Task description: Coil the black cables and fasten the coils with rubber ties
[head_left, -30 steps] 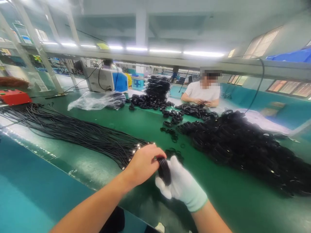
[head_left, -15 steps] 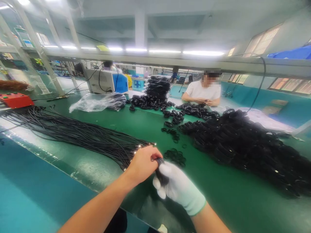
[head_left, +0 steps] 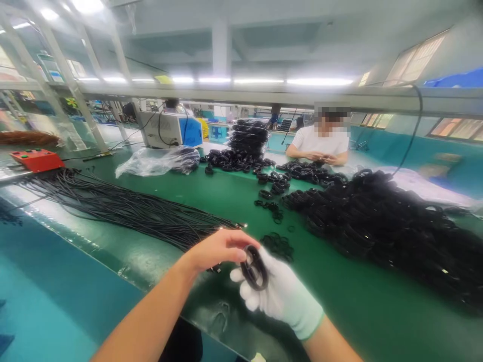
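Observation:
A coiled black cable [head_left: 253, 274] is held between my two hands above the green tabletop. My right hand [head_left: 277, 286], in a white glove, cradles the coil with its fingers curled beneath and around it. My bare left hand [head_left: 219, 251] grips the coil's upper left side with thumb and fingers. Left of my hands, a long bundle of straight black cables [head_left: 143, 206] lies on the table, its shiny plug ends close to my left hand. Just beyond my right hand is a small heap of thin black rings [head_left: 277, 245].
A large pile of coiled black cables [head_left: 362, 221] spreads over the right side. Farther back are more coils [head_left: 237, 160], a clear plastic bag [head_left: 143, 162] and a white-and-blue machine [head_left: 171, 128]. A red control box [head_left: 37, 160] stands left. Another person [head_left: 320, 143] works across the table.
The coil has turned so its open loop faces me. My left hand has shifted slightly left, with its fingers extended over the coil's top. The view has swung slightly left.

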The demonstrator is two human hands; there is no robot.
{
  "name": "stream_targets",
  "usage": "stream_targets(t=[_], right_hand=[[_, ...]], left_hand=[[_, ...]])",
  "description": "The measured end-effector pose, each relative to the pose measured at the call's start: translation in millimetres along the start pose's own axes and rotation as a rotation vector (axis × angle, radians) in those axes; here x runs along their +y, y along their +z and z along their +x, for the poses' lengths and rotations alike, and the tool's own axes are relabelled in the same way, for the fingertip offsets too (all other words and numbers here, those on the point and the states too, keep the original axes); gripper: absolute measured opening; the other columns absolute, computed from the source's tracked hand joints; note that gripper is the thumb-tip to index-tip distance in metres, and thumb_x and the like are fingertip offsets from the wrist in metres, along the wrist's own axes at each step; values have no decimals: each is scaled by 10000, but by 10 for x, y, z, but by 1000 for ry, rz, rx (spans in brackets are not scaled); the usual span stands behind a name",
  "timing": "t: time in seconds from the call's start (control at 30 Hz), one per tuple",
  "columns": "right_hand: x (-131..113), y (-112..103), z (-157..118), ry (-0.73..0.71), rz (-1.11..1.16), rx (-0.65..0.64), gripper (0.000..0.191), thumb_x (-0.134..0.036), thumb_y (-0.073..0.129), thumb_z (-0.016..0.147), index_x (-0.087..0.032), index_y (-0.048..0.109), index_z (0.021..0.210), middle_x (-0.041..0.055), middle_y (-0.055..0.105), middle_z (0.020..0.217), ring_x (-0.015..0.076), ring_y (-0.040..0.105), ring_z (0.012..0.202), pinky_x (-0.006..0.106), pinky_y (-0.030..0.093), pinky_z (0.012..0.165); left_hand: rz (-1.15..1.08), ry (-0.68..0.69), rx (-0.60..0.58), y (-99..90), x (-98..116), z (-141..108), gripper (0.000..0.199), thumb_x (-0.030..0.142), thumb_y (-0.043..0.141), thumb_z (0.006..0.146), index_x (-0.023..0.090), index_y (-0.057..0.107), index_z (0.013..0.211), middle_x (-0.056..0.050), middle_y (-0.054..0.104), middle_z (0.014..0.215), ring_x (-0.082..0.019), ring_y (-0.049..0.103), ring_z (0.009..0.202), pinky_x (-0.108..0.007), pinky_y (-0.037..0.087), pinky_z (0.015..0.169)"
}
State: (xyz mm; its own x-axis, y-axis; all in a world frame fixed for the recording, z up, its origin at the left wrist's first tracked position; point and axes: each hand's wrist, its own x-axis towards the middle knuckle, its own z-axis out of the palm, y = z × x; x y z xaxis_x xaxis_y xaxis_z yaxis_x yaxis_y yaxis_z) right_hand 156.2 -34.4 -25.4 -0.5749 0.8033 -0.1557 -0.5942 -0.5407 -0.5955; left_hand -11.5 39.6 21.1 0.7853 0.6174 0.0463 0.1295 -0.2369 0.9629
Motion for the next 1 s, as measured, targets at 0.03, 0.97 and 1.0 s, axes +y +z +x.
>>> stream_targets(t=[0.03, 0.97, 1.0], right_hand=[[-5, 2, -9, -46, -93, 41, 523, -593, 480, 832, -123, 577, 1040, 107, 611, 946, 155, 618, 694, 277, 526, 547], [-3, 13, -76, -93, -394, 88, 467, -249, 729, 702, -164, 536, 1119, 105, 581, 1098, 228, 621, 963, 392, 540, 788], [11, 12, -72, -91, -386, 79, 489, -240, 731, 695, -173, 528, 1135, 105, 569, 1128, 227, 622, 965, 387, 542, 786]], left_hand=[[26, -33, 22, 13, 3, 6, 312, 273, 600, 743, 183, 672, 1033, -48, 665, 995, -194, 593, 909, -282, 454, 802], [208, -156, 589, 552, -76, -222, 132, 193, 516, 769, 193, 606, 866, -3, 605, 796, -139, 548, 672, -256, 426, 645], [305, -98, 628, 561, -85, -230, 224, 133, 509, 747, 213, 615, 928, -5, 612, 878, -143, 561, 727, -262, 433, 693]])
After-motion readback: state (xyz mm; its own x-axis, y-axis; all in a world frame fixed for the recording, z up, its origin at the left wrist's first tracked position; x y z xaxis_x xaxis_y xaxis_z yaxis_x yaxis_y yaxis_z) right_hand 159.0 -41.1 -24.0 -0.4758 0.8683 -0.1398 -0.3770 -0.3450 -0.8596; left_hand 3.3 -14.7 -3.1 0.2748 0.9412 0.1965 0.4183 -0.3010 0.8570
